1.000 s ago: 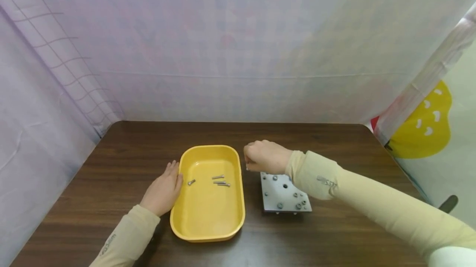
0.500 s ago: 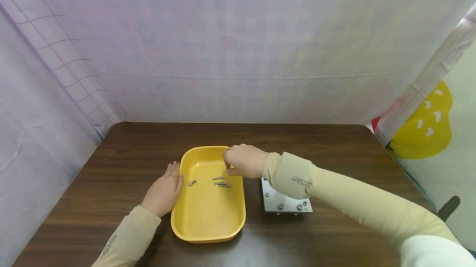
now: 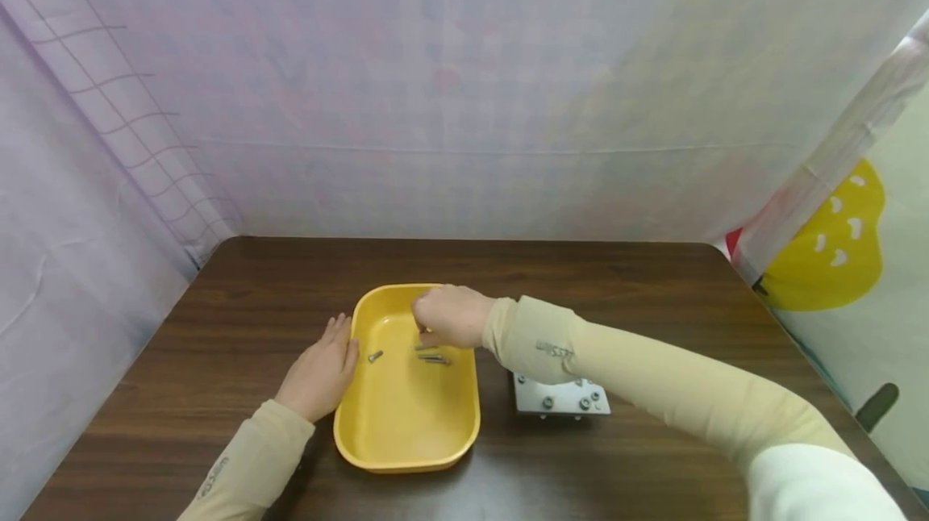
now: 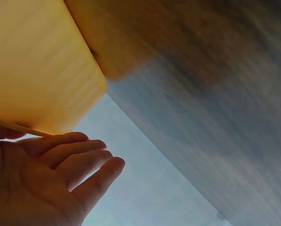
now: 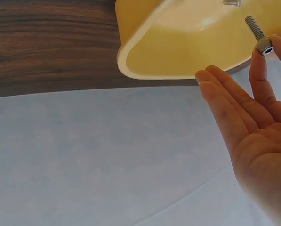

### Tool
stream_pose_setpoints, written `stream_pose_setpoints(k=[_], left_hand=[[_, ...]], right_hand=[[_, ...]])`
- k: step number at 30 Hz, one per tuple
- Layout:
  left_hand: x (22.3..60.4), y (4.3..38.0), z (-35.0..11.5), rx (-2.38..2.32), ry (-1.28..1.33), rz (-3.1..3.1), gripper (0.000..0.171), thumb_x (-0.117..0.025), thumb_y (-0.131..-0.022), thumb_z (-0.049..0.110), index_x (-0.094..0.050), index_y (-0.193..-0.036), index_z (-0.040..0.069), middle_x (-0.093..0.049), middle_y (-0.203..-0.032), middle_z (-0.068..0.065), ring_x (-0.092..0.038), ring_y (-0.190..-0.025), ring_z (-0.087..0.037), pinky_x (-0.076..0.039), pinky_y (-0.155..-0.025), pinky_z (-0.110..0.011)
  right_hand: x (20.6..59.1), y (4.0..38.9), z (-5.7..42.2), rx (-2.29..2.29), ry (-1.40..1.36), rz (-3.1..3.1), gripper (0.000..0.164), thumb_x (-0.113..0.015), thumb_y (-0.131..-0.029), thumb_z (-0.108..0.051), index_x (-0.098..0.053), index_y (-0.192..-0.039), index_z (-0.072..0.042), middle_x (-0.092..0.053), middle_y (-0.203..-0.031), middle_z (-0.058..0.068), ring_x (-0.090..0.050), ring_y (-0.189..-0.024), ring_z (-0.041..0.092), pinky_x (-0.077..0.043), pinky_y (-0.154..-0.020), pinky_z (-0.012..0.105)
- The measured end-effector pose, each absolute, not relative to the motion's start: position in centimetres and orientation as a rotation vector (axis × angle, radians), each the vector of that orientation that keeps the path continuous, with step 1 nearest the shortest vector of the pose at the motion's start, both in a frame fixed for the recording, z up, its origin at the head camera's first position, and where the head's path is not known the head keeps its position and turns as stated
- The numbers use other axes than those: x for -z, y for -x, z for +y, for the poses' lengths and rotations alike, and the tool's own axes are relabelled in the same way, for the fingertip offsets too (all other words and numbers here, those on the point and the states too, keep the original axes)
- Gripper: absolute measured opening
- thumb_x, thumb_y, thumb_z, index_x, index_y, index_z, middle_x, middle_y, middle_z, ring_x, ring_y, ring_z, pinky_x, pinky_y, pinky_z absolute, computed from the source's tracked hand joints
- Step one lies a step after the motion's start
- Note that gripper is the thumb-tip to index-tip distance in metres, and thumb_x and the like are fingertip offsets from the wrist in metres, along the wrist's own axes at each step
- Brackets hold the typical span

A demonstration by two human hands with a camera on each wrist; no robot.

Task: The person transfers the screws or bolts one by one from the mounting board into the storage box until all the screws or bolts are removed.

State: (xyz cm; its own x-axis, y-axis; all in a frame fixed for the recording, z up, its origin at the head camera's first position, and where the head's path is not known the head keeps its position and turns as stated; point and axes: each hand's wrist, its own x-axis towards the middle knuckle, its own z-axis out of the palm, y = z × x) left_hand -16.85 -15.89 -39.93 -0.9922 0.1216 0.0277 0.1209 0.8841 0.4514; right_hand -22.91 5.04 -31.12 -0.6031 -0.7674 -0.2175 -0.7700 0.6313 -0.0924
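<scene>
A yellow tray (image 3: 406, 428) lies on the table with several small bolts inside. One bolt (image 3: 374, 356) is near its left wall; others (image 3: 435, 359) lie right of the middle. My right hand (image 3: 452, 317) is over the tray's far right part. In the right wrist view, its thumb and index finger pinch a socket-head bolt (image 5: 259, 35), thread pointing into the tray, while the other fingers extend. My left hand (image 3: 319, 373) rests along the tray's left rim. The left wrist view shows its fingers (image 4: 95, 181) fairly straight, with the rim between thumb and palm.
Right of the tray sits a pale metal plate (image 3: 532, 397) carrying several bolts and nuts, partly hidden under my right forearm. The dark wooden table (image 3: 290, 279) ends at a hanging pale curtain (image 3: 464, 102) behind it.
My right hand has moved left from beside the plate to over the tray, passing its right rim. The left hand and the tray stay in place.
</scene>
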Motion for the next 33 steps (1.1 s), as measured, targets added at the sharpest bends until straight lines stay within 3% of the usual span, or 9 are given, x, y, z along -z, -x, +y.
stream_pose_setpoints(k=[10, 22, 33], left_hand=[[40.0, 16.9, -15.9, -0.737, -0.217, 3.059, 0.052, -0.035, -0.107, 0.021, -0.034, -0.147, -0.012, -0.031, -0.154, -0.029, -0.03, -0.144, -0.043, -0.029, -0.117, -0.056], [40.2, 17.1, -15.8, -0.727, -0.228, 3.088, 0.052, -0.036, -0.106, 0.02, -0.036, -0.145, -0.014, -0.034, -0.152, -0.03, -0.033, -0.143, -0.042, -0.031, -0.117, -0.055], [40.1, 17.0, -15.8, -0.727, -0.234, 3.082, 0.052, -0.035, -0.106, 0.019, -0.035, -0.145, -0.014, -0.034, -0.152, -0.031, -0.032, -0.143, -0.043, -0.031, -0.116, -0.056]], right_hand=[[31.5, 22.8, 4.4, -0.031, 1.284, 2.633, 0.019, -0.068, -0.094, -0.025, -0.068, -0.097, -0.006, -0.069, -0.09, 0.002, -0.064, -0.076, 0.013, -0.055, -0.068, 0.027], [31.4, 23.2, 5.5, 0.048, 1.085, 2.644, 0.023, -0.066, -0.096, -0.025, -0.068, -0.111, -0.006, -0.071, -0.102, 0.004, -0.065, -0.079, 0.013, -0.057, -0.072, 0.026], [31.0, 24.1, 8.5, 0.044, 1.099, 2.74, 0.016, -0.065, -0.095, -0.018, -0.068, -0.104, -0.005, -0.07, -0.1, 0.009, -0.067, -0.089, 0.025, -0.058, -0.079, 0.037]])
